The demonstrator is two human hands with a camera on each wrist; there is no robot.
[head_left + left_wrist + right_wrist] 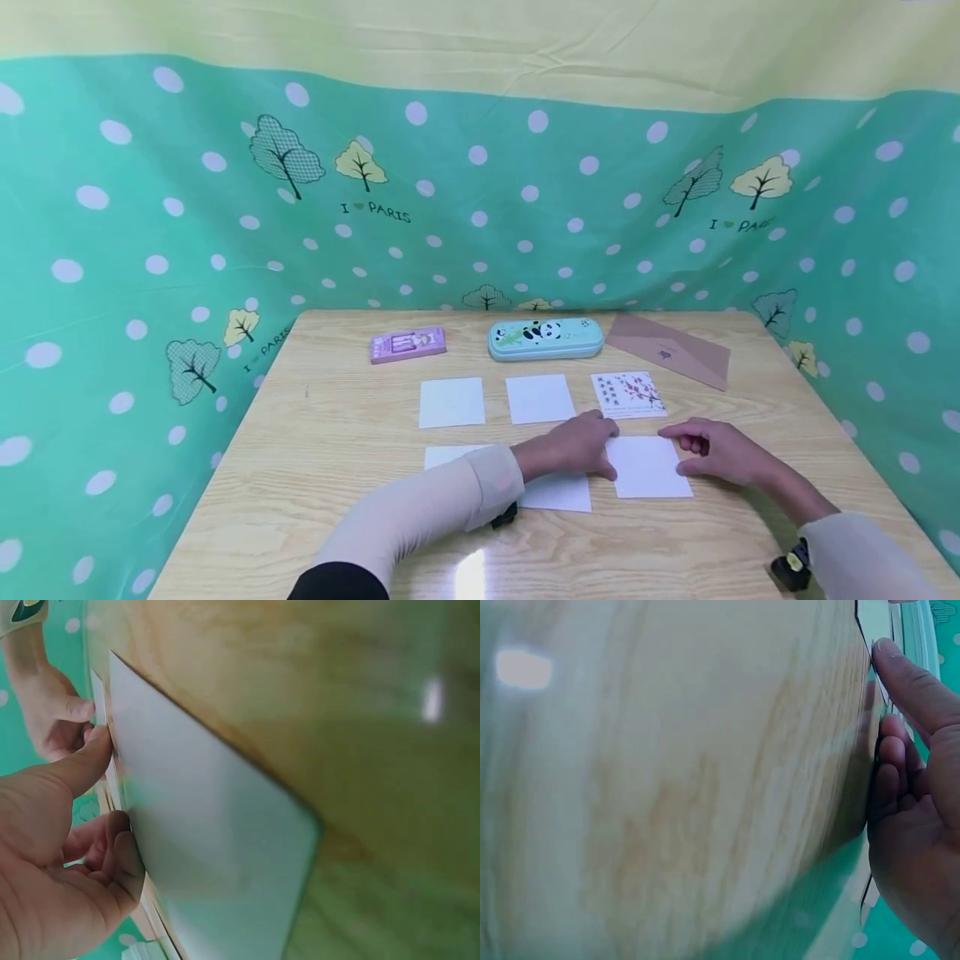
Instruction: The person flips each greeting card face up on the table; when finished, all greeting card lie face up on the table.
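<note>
A square white card (649,467) lies flat on the wooden table, at the right end of the front row. At its left edge is my left hand (581,442), thumb and fingers spread along that side. My right hand (716,454) is by the opposite edge, index finger stretched toward the far corner and the other fingers bent. Under the left wrist lies a second white card (202,802), large in the left wrist view. A printed card (628,394) with red blossoms and dark characters sits just behind the first one.
Two white cards (452,402) are left of the printed card. Another white card (450,452) is mostly hidden by my left sleeve. Along the back stand a purple box (407,344), a blue panda pencil case (546,339) and a brown envelope (671,350). A polka-dot curtain surrounds the table.
</note>
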